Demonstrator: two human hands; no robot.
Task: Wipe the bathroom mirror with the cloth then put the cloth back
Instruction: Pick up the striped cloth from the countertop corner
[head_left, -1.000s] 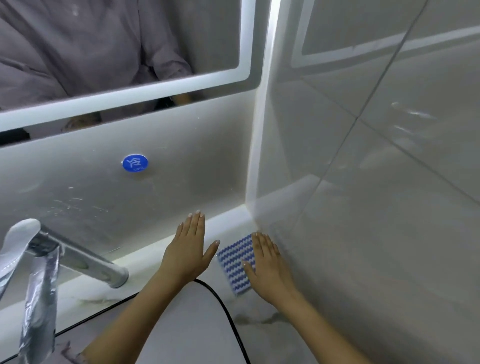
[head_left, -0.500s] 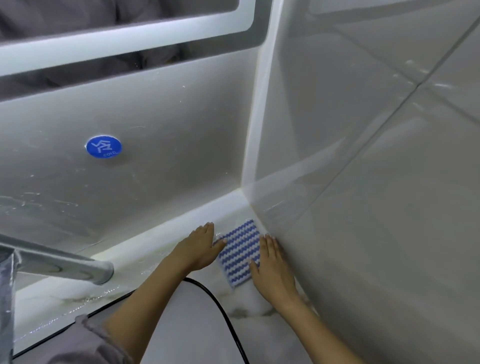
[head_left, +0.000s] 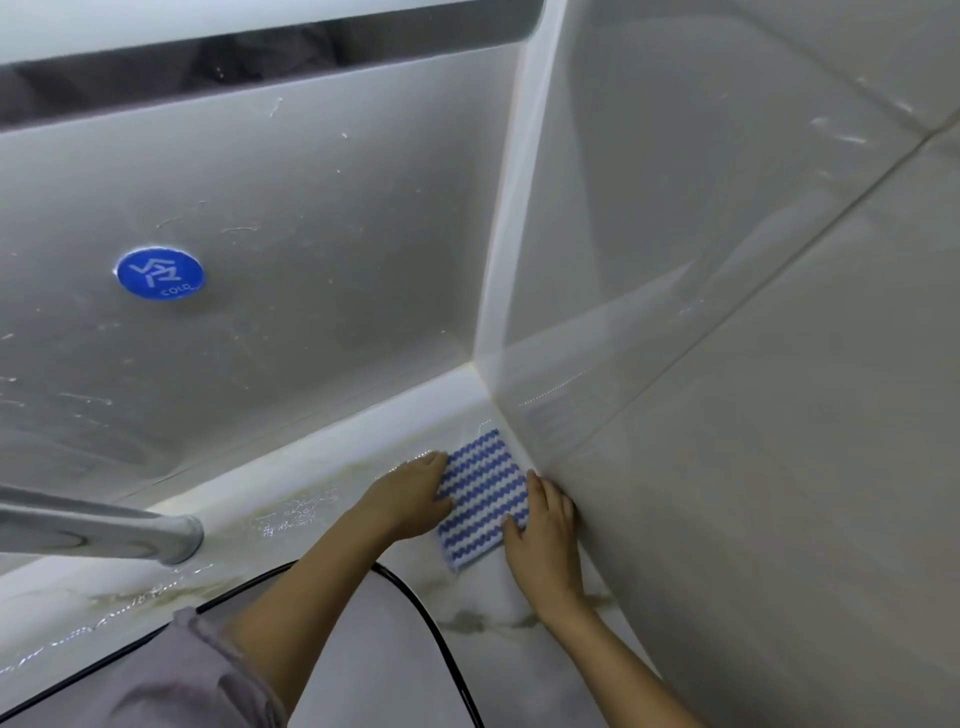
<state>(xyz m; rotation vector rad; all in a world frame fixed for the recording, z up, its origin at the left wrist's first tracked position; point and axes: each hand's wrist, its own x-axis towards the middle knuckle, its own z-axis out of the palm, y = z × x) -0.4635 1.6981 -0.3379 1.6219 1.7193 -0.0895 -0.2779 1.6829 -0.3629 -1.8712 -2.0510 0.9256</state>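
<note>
The blue-and-white zigzag cloth (head_left: 480, 493) lies flat on the marble counter, tucked into the corner where the back wall meets the right wall. My left hand (head_left: 410, 499) touches the cloth's left edge with its fingertips. Flat on the cloth's right edge, beside the wall, rests my right hand (head_left: 545, 535). Only the bottom strip of the bathroom mirror (head_left: 260, 52) shows at the top, with its lit frame above.
A chrome tap spout (head_left: 104, 530) juts in from the left. The black rim of a basin (head_left: 431, 618) curves under my left forearm. A blue "cold" sticker (head_left: 159, 274) is on the back wall. The tiled right wall (head_left: 753, 364) stands close by.
My left hand slid right until it touched the cloth's edge, and my right hand settled onto the cloth's right side. The view dropped lower and closer to the corner.
</note>
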